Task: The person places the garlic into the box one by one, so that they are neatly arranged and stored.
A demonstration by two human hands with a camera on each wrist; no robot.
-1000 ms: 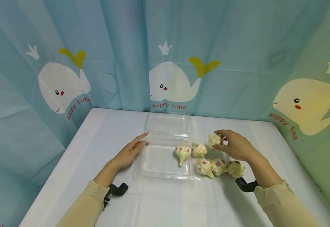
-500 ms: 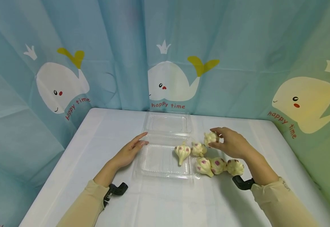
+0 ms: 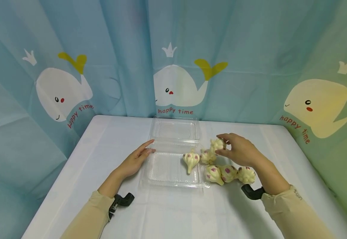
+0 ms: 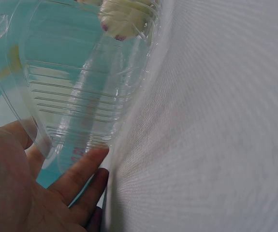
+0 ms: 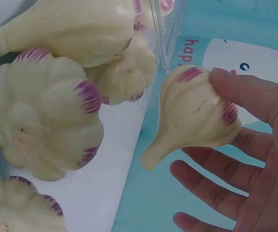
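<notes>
My right hand (image 3: 243, 151) pinches a garlic bulb (image 5: 197, 108) between thumb and fingers. In the head view, that bulb is just right of another garlic bulb (image 3: 207, 157) by the container's right edge. A clear plastic container (image 3: 164, 169) lies on the table with its hinged lid (image 3: 176, 129) folded back. One garlic bulb (image 3: 190, 160) rests inside, toward the right, with its stem pointing at me. My left hand (image 3: 133, 162) touches the container's left side with fairly straight fingers; in the left wrist view the fingertips (image 4: 100, 152) meet the clear wall.
Several more garlic bulbs sit in a row at the container's front right: one at its corner (image 3: 213, 174), one beside it (image 3: 228, 173) and one at the right end (image 3: 246, 175). A white cloth covers the table (image 3: 167, 215). A whale-print curtain (image 3: 131, 66) stands behind.
My right hand has moved left with its garlic bulb, closer to the bulb at the container's edge. My left hand has stayed at the container's left side.
</notes>
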